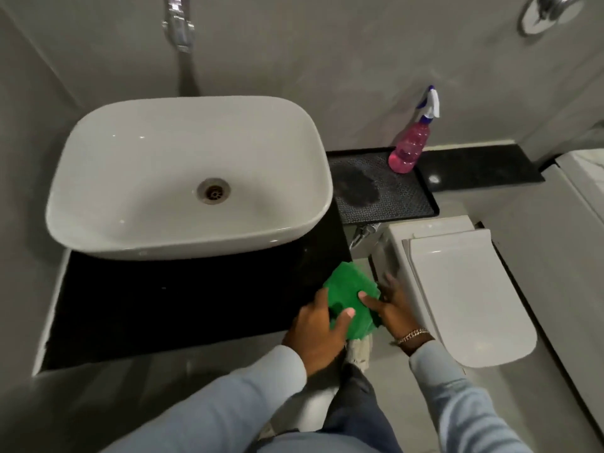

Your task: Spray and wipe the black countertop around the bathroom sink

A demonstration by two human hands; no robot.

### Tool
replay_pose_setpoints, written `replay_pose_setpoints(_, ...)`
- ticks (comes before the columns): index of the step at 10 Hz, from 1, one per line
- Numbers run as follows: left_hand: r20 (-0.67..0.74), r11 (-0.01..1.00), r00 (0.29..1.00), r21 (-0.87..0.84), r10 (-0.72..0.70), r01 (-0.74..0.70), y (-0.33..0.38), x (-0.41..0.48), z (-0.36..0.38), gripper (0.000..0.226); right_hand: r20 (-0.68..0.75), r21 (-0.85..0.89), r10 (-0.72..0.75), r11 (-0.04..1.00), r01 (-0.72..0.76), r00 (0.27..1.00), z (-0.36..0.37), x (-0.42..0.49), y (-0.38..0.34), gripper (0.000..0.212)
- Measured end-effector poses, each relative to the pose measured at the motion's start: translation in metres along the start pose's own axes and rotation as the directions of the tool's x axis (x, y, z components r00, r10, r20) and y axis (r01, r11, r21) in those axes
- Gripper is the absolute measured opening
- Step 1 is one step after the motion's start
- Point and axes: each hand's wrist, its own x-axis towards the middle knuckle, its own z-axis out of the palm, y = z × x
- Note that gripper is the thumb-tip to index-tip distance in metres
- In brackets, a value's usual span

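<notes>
A white basin (157,158) stands on the black countertop (163,299). Both hands hold a folded green cloth (349,295) just off the counter's front right corner. My left hand (318,335) grips the cloth's near edge with thumb on top. My right hand (392,305) holds its right side, fingers partly behind it. A pink spray bottle (408,148) with a white and blue trigger stands upright on a black textured mat (389,194) to the right of the basin, well beyond the hands.
A chrome tap (178,24) juts from the grey wall above the basin. A closed white toilet (464,289) sits right of the counter, close to my right hand. A narrow black ledge (480,168) runs behind it. Grey floor lies below.
</notes>
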Motion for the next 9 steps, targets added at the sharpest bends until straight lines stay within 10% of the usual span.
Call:
replay_pose_setpoints(2, -0.148, 0.997, 0.986, -0.003, -0.072, 0.073, 0.034, 0.047, 0.057, 0.075, 0.229, 0.081, 0.237, 0.962, -0.261, 0.944, -0.054, 0.036, -0.005, 0.027)
replay_pose_setpoints(5, -0.506, 0.976, 0.850, -0.213, -0.142, 0.036, 0.127, 0.233, 0.092, 0.064, 0.097, 0.016, 0.037, 0.999, -0.039, 0.995, -0.098, 0.214, -0.095, 0.041)
replay_pose_setpoints(9, -0.421, 0.957, 0.870, -0.240, -0.256, 0.165, 0.114, 0.363, 0.054, 0.052, 0.158, -0.489, -0.038, 0.865, 0.112, 0.987, -0.090, 0.324, -0.132, 0.061)
